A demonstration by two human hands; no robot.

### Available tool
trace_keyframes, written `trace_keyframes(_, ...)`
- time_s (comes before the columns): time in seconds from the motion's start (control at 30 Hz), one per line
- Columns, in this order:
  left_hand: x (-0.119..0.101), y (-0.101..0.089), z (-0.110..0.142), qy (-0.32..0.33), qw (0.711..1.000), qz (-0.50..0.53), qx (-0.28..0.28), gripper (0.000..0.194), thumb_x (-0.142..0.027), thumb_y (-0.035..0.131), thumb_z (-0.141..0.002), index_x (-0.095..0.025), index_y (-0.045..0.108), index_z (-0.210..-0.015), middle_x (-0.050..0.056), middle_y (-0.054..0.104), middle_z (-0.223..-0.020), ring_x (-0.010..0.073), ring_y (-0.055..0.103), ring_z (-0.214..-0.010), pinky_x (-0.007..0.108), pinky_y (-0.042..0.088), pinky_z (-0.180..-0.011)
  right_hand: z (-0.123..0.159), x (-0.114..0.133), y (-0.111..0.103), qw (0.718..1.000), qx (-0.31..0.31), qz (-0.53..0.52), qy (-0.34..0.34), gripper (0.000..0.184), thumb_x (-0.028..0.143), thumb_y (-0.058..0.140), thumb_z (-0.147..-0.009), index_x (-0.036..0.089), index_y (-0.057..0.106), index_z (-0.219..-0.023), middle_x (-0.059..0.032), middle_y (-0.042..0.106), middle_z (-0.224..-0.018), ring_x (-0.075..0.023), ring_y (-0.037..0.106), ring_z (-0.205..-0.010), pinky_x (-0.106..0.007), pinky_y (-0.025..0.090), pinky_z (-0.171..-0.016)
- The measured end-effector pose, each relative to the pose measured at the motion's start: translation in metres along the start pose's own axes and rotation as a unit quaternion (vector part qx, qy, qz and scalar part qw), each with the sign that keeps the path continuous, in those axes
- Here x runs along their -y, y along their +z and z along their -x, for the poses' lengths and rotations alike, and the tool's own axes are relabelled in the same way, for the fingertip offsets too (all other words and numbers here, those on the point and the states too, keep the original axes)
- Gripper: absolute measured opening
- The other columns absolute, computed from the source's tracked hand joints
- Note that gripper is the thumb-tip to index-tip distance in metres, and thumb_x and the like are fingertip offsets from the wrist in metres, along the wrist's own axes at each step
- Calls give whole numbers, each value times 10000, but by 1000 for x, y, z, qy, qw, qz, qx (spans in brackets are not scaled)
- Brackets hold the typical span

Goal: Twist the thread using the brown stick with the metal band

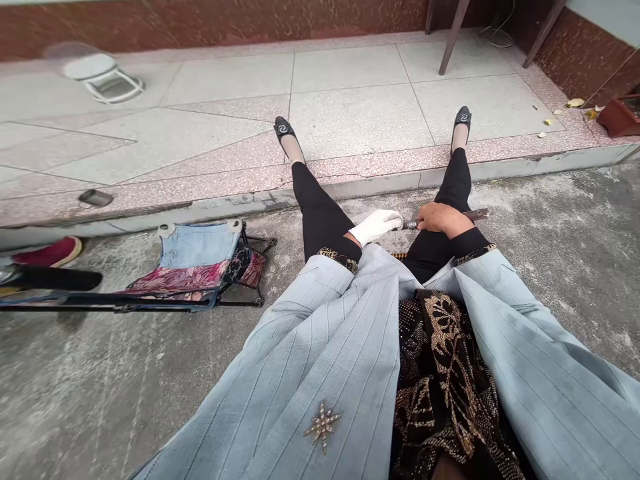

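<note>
Just above my lap, my left hand [377,227] wears a white glove. Its fingers are curled closed at the left end of a long, thin tool with a brown wooden handle [477,215]. My right hand [443,219], bare, is wrapped round the middle of that tool. Between the two hands a short grey, metal-looking part [411,225] shows. My left fingers hide the tool's far left end, so I cannot tell its exact kind. A bit of yellow-and-black patterned material [399,255] lies below the hands, between my legs.
A folding lounger [197,247] with a denim and red floral cover stands at the left, a red shoe [47,253] by it. My feet rest on a raised tiled step [350,113]. A small white stool [107,77], a grey cylinder [96,197] and a planter [620,117] are on it.
</note>
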State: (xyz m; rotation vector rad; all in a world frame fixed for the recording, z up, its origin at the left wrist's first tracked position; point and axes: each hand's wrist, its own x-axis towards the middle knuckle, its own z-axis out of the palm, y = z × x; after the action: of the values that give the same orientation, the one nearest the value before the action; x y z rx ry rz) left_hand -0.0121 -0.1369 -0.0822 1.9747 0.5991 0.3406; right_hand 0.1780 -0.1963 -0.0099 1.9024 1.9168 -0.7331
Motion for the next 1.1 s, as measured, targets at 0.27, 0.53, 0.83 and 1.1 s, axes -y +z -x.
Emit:
trace_keyframes(0.27, 11, 0, -1, -6, 975, 222, 4, 450, -566, 658, -817, -118, 662, -856, 2, 582, -654, 98, 487, -574, 241, 422, -595, 20, -20, -8, 891, 34, -393, -224, 284, 406, 726, -813, 136, 729, -898, 15, 609, -650, -82, 499, -552, -195, 393, -521)
trace_keyframes(0.53, 3, 3, 4, -8, 941, 329, 85, 517, -616, 725, -783, -102, 683, -812, -59, 394, -499, 64, 316, -467, 236, 343, -515, 10, -19, -17, 787, -261, -541, -138, 175, 328, 690, -815, 154, 676, -828, 8, 565, -652, -93, 464, -546, -217, 356, -501)
trace_keyframes(0.83, -7, 2, 6, -6, 959, 261, 111, 440, -517, 718, -814, -79, 685, -797, 37, 600, -670, 50, 374, -503, 236, 249, -501, -3, -19, 1, 958, -248, -136, 45, 291, 335, 576, -915, 161, 753, -1068, -131, 714, -979, -286, 645, -970, -342, 449, -809)
trace_keyframes(1.1, 7, 2, 1, 4, 976, 220, 1, 321, -415, 633, -866, -109, 666, -774, -7, 546, -598, 52, 363, -499, 214, 284, -514, 2, -13, -1, 997, -20, -74, -1, 101, 154, 671, -853, 109, 723, -779, -147, 703, -760, -203, 637, -761, -303, 425, -723)
